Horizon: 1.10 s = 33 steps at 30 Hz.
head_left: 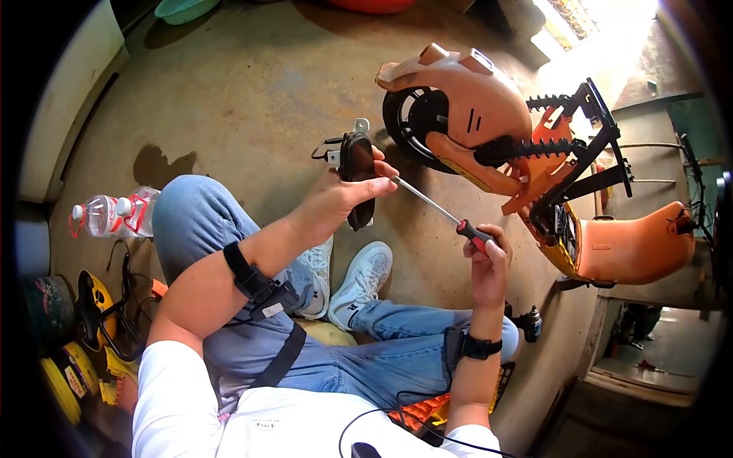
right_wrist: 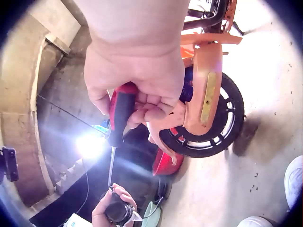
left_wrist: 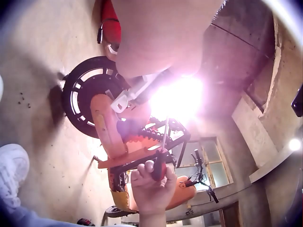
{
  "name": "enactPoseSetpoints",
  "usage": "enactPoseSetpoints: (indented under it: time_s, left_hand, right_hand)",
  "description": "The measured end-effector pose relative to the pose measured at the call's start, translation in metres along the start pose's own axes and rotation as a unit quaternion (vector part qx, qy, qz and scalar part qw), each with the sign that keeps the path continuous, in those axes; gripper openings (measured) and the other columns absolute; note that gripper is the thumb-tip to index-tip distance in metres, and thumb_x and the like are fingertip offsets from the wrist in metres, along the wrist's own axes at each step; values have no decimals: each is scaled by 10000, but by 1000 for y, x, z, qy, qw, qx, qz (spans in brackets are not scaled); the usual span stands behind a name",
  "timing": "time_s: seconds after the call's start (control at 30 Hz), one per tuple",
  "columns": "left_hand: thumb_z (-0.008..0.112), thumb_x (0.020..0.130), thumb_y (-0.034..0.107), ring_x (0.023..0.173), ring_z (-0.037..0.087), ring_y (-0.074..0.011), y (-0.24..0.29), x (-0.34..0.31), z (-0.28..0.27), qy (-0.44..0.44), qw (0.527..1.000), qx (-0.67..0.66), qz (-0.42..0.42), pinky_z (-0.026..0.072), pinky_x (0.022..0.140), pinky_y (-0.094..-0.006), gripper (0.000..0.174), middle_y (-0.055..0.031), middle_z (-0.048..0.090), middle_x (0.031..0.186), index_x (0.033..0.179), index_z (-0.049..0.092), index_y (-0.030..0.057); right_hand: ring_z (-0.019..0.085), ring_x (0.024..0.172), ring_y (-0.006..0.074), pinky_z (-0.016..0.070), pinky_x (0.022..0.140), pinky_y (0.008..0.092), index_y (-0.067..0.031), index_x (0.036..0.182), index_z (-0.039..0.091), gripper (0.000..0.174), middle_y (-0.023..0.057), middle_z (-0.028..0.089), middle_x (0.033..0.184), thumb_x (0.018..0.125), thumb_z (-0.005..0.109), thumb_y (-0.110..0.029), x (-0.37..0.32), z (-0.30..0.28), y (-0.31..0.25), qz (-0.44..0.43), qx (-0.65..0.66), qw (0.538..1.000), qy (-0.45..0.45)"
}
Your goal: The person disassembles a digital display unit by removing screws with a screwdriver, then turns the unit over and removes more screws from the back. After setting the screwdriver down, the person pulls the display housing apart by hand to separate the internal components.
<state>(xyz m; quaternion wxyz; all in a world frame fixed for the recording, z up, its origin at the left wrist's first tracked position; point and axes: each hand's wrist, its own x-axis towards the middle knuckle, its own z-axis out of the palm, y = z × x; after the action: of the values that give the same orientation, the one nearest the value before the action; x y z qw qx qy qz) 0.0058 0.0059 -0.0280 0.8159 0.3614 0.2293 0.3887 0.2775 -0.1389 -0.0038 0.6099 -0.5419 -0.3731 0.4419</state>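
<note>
My left hand grips a dark oval lamp-like part with a metal tab at its upper end and a short black cable at its side. In my right hand is a screwdriver with a red and black handle, held by curled fingers. Its long metal shaft slants up and left, with the tip right at the left thumb and fingertips. From the right wrist view, the screwdriver handle lies under the palm, and the shaft meets the dark part's edge. The left fingers partly hide the part.
An orange electric bike lies on the floor to the right, wheel toward the back. Two plastic bottles stand beside the left knee. Yellow and black parts lie at left. A green basin sits at the back; a black power tool lies by the right knee.
</note>
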Motion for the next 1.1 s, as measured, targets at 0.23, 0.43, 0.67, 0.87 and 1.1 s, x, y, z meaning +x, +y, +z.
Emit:
enactPoseSetpoints:
  time_s: [0.23,0.43,0.67,0.87,1.1]
  left_hand:
    - [683,917,103,1023,630,-165,-1,1,1,12,1000,-6,5,491,912,-323,368,-76,646,1106,1233,499,63]
    - [667,923,81,1014,630,-163,0,0,3,4,1000,0,2,490,900,-320,356,-69,636,1082,1233,491,64]
    - [683,917,78,1008,632,-163,-1,1,2,-3,1000,15,-4,491,905,-315,365,-44,617,1066,1231,497,59]
    - [700,882,71,987,582,-123,-2,2,0,13,1000,20,-12,457,894,-286,381,-9,598,1029,1199,492,109]
    - [685,860,67,943,556,-97,-2,2,-2,40,999,-21,-3,433,860,-276,364,6,605,1000,1178,512,103]
  right_hand:
    - [586,807,166,458,732,296,23,1117,607,342,90,612,924,868,592,-211,1,-1,2,2,11,1000,-7]
    - [581,804,160,457,728,295,23,1106,614,343,85,610,923,863,597,-217,-1,7,-3,1,-3,1000,9]
    - [576,815,156,449,736,292,27,1102,617,348,82,602,920,866,589,-227,-1,5,-2,3,-5,1000,5]
    - [582,821,159,450,738,290,29,1114,612,353,86,606,918,871,581,-225,0,3,-1,7,8,1000,5]
    - [582,822,155,450,746,287,31,1122,609,358,88,611,922,880,572,-229,0,3,-1,2,13,1000,-2]
